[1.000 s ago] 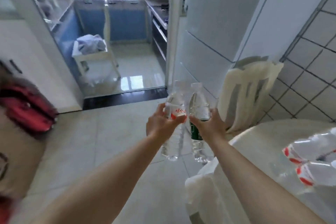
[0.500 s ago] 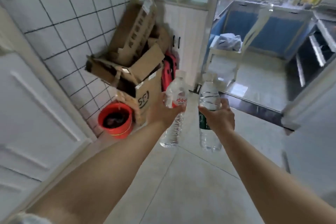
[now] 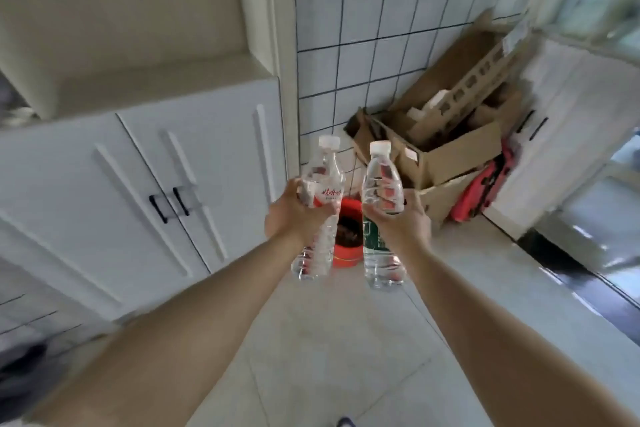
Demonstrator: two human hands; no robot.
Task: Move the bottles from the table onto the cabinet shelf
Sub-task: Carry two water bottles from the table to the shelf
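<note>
Now two bottles: left hand [image 3: 294, 215] grips red-label bottle [image 3: 320, 208], right hand [image 3: 403, 222] grips seemingly green-label bottle [image 3: 381, 215].

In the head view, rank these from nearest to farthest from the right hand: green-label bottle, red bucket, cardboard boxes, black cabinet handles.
1. green-label bottle: gripped in the right hand.
2. red bucket: on the floor just left of that hand, behind the bottles.
3. cardboard boxes: up and right, in the tiled corner.
4. black cabinet handles: far left, on the white doors.
</note>
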